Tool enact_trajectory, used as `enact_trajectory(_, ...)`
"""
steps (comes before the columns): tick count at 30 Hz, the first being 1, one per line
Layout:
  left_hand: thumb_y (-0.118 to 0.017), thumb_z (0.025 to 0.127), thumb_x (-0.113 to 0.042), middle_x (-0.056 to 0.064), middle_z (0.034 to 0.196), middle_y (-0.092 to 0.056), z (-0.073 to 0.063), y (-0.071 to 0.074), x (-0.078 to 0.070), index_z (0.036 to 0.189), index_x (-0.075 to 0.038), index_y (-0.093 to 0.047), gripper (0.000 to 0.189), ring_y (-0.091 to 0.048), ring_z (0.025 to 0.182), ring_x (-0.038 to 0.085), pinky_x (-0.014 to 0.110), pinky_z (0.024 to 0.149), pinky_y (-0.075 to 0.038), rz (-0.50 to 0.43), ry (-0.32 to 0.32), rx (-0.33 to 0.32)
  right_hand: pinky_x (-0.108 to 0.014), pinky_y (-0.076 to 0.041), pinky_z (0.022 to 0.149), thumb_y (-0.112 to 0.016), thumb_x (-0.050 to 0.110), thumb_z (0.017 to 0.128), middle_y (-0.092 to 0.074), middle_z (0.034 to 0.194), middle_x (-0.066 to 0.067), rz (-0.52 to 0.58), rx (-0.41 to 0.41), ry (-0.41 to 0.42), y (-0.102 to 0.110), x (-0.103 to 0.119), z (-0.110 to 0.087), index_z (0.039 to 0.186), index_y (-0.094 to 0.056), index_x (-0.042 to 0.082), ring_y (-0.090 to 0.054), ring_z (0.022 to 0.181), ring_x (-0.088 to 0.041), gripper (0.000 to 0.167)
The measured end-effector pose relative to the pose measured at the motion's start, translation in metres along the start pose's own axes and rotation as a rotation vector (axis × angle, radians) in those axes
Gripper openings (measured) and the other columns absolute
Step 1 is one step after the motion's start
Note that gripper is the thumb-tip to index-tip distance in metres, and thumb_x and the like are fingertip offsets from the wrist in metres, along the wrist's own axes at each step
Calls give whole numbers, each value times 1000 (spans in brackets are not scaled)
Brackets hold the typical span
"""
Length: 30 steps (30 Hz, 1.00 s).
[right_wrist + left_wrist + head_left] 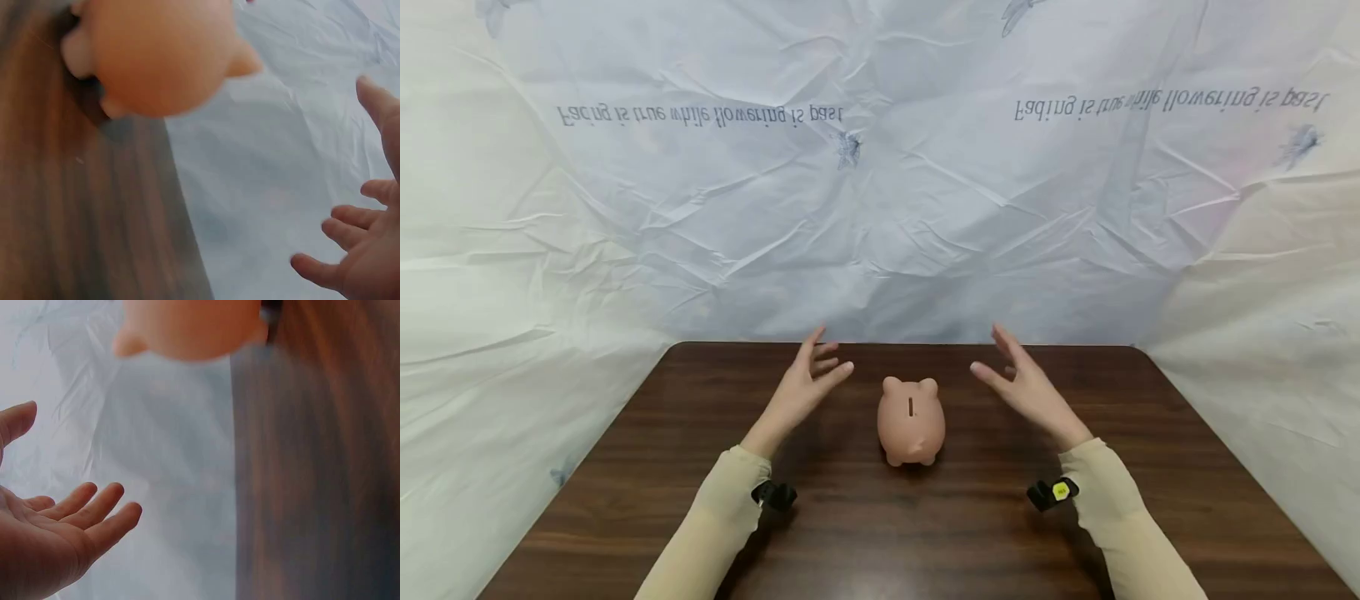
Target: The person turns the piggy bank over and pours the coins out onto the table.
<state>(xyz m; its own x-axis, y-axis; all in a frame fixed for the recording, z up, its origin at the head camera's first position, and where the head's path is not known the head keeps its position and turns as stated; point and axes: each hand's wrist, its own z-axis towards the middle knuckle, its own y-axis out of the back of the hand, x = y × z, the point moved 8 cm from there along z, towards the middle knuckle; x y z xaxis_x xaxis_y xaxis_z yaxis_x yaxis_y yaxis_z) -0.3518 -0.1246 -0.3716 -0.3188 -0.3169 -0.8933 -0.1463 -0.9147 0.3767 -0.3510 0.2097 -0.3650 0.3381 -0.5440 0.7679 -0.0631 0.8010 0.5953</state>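
Note:
A pinkish-orange piggy bank point(912, 425) stands on the dark wooden table, its coin slot on top and its ears toward the far edge. To its left my left hand point(806, 385) hovers with fingers spread, apart from it. On the other side my right hand point(1028, 390) is held much the same way, touching nothing. In the left wrist view the piggy bank point(190, 328) is blurred and cut off at the top, beyond the loose fingers of the left hand point(53, 544). The right wrist view shows the piggy bank point(159, 56) and the spread right hand point(369, 250) well separated.
The brown wood-grain table point(865, 533) has rounded far corners. Behind it hangs a wrinkled pale sheet point(880, 208) with upside-down printed words, and similar sheets flank both sides. A dark strap-mounted device sits at each wrist.

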Motion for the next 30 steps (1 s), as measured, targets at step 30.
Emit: enact_trajectory(30, -83, 85, -41, 7, 161, -30, -25, -84, 26, 161, -19, -21, 101, -36, 144, 28, 52, 103, -47, -62, 198, 367, -50, -45, 107, -80, 31, 90, -21, 163, -12, 199, 511, -34, -101, 0, -20, 163, 0, 17, -32, 145, -31, 109)
